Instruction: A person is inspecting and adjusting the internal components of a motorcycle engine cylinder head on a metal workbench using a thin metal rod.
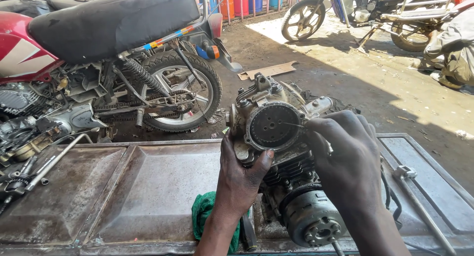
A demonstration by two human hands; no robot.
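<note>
Here, your work surface is a dented, rust-stained sheet-metal bench top with pressed panels, standing outdoors on packed dirt ground, half in shade and half in hard sun. Beyond the bench stands a red motorcycle with a black vinyl seat, a coiled rear spring and a spoked cast wheel; a second motorcycle is parked further off in the sun. A flat scrap of cardboard lies on the dirt between them. The engine sits upright on the bench, grey cast metal, greasy, finned at the cylinder, with a round toothed sprocket face on top. Your left hand wraps the cylinder head from below, thumb pressed against its edge. Your right hand has its fingers pinched on a thin metal pin laid against the sprocket. A green rag lies crumpled beside your left wrist.
</note>
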